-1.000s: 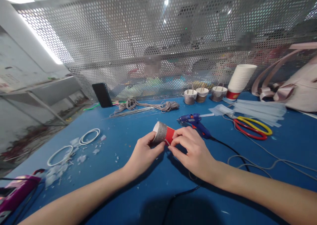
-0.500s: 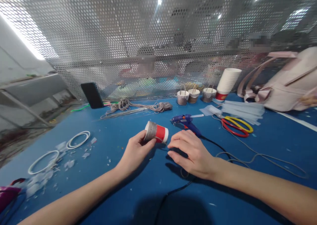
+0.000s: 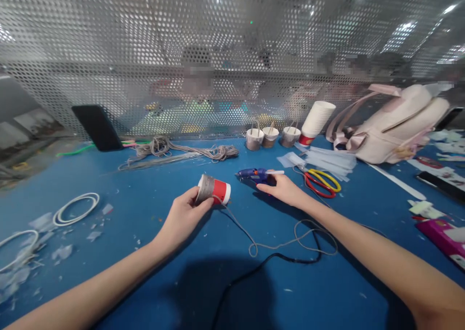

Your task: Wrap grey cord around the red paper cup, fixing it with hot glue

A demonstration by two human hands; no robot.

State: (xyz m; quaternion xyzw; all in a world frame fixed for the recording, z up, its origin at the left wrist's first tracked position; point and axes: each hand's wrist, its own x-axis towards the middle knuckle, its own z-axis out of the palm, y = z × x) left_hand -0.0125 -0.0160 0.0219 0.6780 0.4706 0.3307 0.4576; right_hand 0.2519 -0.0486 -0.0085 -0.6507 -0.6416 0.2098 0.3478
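Observation:
My left hand point(image 3: 185, 213) grips a paper cup point(image 3: 221, 190) lying on its side, its rim end wrapped in grey cord and its base end red and white. From the cup a loose grey cord point(image 3: 250, 235) trails to the right over the blue table point(image 3: 145, 291). My right hand point(image 3: 283, 189) has its fingers around the handle of a blue glue gun point(image 3: 252, 174), whose nozzle points left toward the cup. The handle is mostly hidden by that hand. A black cable point(image 3: 261, 267) runs below.
Behind stand three cord-wrapped cups point(image 3: 254, 140), stacked paper cups point(image 3: 317, 121), a phone point(image 3: 97, 128) and cord bundles point(image 3: 160, 148). Scissors point(image 3: 321, 182), glue sticks point(image 3: 332, 160) and a pink bag point(image 3: 392, 126) are at right. White rings point(image 3: 76, 209) lie left.
My right hand has left the cord near the cup and closed on the glue gun. The cord now lies slack on the table. The view has turned to the right.

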